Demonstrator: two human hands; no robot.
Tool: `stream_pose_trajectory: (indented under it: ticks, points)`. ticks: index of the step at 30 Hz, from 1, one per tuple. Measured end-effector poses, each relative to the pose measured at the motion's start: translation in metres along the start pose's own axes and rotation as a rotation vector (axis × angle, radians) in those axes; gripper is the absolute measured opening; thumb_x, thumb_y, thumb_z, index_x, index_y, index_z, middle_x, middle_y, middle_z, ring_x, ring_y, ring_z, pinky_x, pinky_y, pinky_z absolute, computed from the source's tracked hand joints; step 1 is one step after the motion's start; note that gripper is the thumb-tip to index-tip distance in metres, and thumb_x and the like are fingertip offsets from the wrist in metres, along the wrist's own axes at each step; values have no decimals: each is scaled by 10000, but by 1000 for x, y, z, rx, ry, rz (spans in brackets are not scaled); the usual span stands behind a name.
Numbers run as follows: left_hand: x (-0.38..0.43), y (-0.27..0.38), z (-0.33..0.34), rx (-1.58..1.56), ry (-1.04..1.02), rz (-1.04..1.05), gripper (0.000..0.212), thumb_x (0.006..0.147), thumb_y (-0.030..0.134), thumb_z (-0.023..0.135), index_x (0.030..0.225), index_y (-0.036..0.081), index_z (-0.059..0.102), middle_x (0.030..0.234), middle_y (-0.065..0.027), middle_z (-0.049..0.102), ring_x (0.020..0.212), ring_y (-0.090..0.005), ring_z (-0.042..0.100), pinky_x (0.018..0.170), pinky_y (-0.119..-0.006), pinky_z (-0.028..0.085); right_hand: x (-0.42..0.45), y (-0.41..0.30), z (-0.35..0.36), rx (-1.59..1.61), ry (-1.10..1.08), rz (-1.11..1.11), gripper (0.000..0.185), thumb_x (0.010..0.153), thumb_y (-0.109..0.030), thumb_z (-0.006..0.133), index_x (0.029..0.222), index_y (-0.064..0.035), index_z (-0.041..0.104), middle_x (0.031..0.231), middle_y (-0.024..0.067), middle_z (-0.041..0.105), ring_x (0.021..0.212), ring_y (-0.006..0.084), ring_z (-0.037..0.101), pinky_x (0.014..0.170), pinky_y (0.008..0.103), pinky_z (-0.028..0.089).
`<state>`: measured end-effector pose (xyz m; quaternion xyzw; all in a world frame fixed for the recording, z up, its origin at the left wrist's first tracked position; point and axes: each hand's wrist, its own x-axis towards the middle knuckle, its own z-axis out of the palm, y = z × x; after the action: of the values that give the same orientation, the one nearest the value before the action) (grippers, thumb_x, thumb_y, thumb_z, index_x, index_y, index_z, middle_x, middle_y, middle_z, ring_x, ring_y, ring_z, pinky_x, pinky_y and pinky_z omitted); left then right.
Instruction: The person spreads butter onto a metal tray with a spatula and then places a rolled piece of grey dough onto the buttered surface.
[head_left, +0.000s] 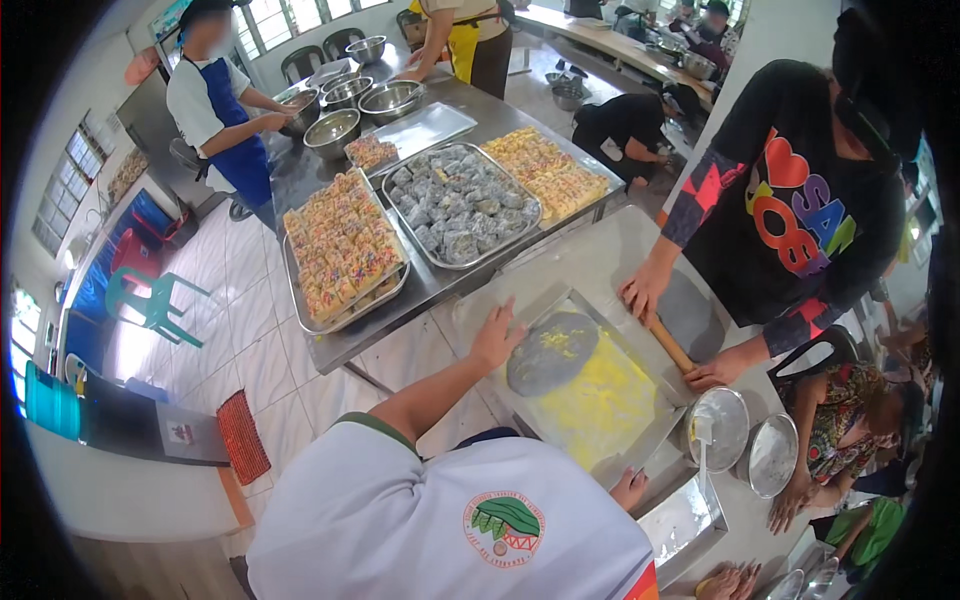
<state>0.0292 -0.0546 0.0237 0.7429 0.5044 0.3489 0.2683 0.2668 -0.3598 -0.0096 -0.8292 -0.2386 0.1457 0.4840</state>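
Observation:
A rectangular metal tray (574, 294) lies before me, its bottom coated with a yellow layer (592, 409). On the left part of that layer rests a rounded grey sheet of dough (551, 356) with yellow crumbs on top. My left hand (496, 335) is beside the tray's left edge, fingers apart and holding nothing visible. At the tray's near right corner is my right hand (628, 487), partly hidden by my shirt; its grip cannot be made out. Across the table, a co-worker's hands hold a wooden rolling pin (671, 345) over another grey dough sheet (688, 315).
Two metal bowls (772, 456) and a white spatula (703, 431) stand right of the tray, near another metal pan (686, 521). A steel table (442, 279) at left carries trays of sprinkled pastries (341, 247) and grey coated pieces (461, 199). Several people are around.

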Motion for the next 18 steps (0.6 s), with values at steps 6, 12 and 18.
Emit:
stream_pose_trajectory:
  ticks: [6, 12, 18]
  points:
    - [74, 0, -54, -373, 215, -192, 656, 845, 207, 512, 1375, 31, 168, 822, -74, 548, 598, -112, 473, 510, -250, 413, 3, 7, 3, -63, -12, -37, 275, 858, -154, 459, 990, 82, 507, 926, 170, 469, 846, 295, 474, 758, 363, 369]
    - [92, 40, -85, -690, -123, -485, 652, 816, 205, 518, 1341, -29, 211, 809, -87, 574, 541, -117, 473, 443, -269, 383, 3, 12, 5, -7, -12, 55, 267, 827, -153, 502, 973, 70, 521, 899, 174, 469, 813, 295, 478, 732, 371, 371]
    - [47, 25, -33, 181, -244, 52, 571, 825, 309, 517, 1265, -17, 353, 1112, -207, 493, 978, -309, 519, 823, -399, 427, -3, -11, 8, -256, 19, 25, 266, 789, -120, 531, 988, 56, 533, 855, 186, 491, 774, 324, 491, 702, 386, 384]
